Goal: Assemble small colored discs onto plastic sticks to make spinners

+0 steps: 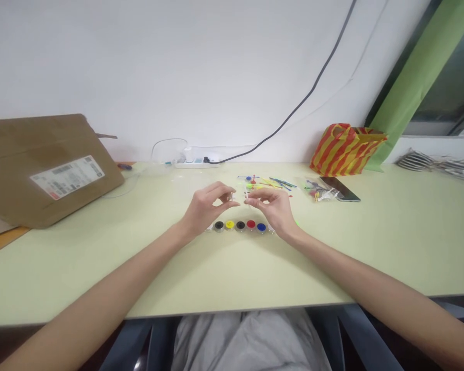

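Over the middle of the table, my left hand [205, 207] pinches a small pale piece [232, 196] between thumb and fingers; the piece is too small to name. Facing it across a narrow gap, my right hand [274, 208] pinches a thin white piece [246, 195], its kind unclear. Below both hands runs a row of small clear round pots with coloured tops: black [218, 225], yellow [230, 224], another black [240, 225], red [251, 224] and blue [261, 226]. Whitish ones at the row's ends are partly hidden by my hands.
Behind my right hand lie loose coloured plastic sticks [282, 183]. A clear bag of small parts [322, 193] sits beside a dark tablet-like device [343, 189]. Farther back stand a striped bag [344, 152] and a power strip [195, 164]. A cardboard box [34, 149] occupies the left.
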`<move>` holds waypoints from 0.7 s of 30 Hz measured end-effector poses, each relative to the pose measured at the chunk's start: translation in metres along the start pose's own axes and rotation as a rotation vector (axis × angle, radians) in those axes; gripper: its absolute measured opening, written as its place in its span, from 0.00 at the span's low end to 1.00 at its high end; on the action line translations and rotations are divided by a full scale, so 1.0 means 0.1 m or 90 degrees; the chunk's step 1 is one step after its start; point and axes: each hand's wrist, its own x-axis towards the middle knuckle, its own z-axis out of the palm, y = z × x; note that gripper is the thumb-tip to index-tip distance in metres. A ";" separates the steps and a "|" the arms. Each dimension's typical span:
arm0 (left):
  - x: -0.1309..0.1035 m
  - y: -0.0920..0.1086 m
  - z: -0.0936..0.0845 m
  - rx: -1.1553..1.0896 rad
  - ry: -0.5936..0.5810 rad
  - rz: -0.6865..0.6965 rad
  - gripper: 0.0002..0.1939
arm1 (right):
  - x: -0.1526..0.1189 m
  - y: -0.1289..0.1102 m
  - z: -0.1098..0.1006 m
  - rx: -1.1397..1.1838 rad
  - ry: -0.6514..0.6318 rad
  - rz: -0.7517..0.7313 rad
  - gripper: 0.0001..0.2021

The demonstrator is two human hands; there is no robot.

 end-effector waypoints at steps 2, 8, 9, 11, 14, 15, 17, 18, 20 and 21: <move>-0.02 0.04 0.03 -0.037 0.011 -0.020 0.10 | -0.01 0.00 -0.02 -0.009 -0.022 -0.001 0.11; -0.05 0.10 0.04 -0.067 -0.017 -0.022 0.08 | -0.07 -0.05 0.01 0.052 -0.076 0.005 0.12; -0.05 0.11 0.04 -0.072 -0.025 -0.019 0.07 | -0.07 -0.05 0.01 0.061 -0.087 0.006 0.12; -0.05 0.11 0.04 -0.083 -0.045 -0.015 0.08 | -0.08 -0.04 0.00 0.064 -0.109 0.000 0.12; -0.06 0.12 0.05 -0.083 -0.059 -0.020 0.08 | -0.07 -0.04 -0.01 0.045 -0.152 -0.002 0.12; -0.06 0.13 0.04 -0.082 -0.061 -0.018 0.08 | -0.07 -0.05 -0.01 0.045 -0.166 0.003 0.13; -0.06 0.15 0.03 -0.079 -0.063 -0.011 0.07 | -0.07 -0.08 -0.01 0.062 -0.185 0.022 0.14; -0.06 0.17 0.02 -0.079 -0.065 -0.007 0.07 | -0.07 -0.10 0.00 0.078 -0.192 0.033 0.15; -0.05 0.21 -0.01 -0.080 -0.073 0.000 0.06 | -0.09 -0.14 -0.01 0.115 -0.205 0.059 0.17; -0.04 0.23 -0.02 -0.083 -0.078 0.005 0.05 | -0.11 -0.16 -0.01 0.132 -0.216 0.072 0.18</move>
